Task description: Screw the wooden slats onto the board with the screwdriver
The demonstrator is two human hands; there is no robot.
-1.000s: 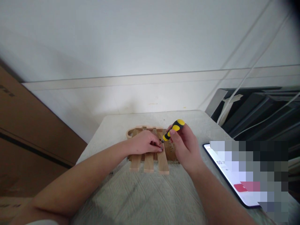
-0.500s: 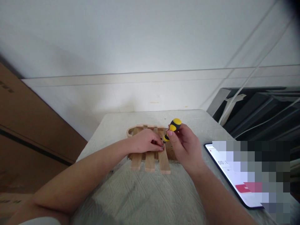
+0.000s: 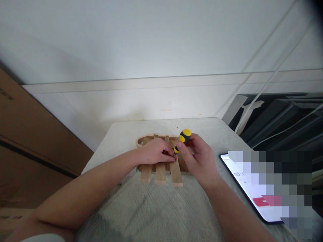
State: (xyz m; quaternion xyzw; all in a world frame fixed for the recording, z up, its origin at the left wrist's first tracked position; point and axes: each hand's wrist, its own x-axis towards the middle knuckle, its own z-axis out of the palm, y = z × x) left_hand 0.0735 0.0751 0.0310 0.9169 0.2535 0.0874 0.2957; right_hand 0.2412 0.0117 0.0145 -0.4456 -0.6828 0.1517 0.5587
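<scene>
screwdriver work is looking partway done, judging from how things are lying. you are gripping the yellow-and-black screwdriver [image 3: 183,137] in your right hand [image 3: 199,159], with the fingers curled closed around its handle and the tip pointing down onto the rightmost slat of the wooden slatted piece [image 3: 158,174]. your left hand [image 3: 153,155] is resting on the slats, its fingertips pinching together right at the tip. they seem to be steadying a small fastener, too tiny to make out. the piece is sitting mid-table on the quilted cover [image 3: 156,211], and a phone [image 3: 249,188] is lying well to its right. whether the other slats are already fastened i cannot tell, since your left hand is covering them.
</scene>
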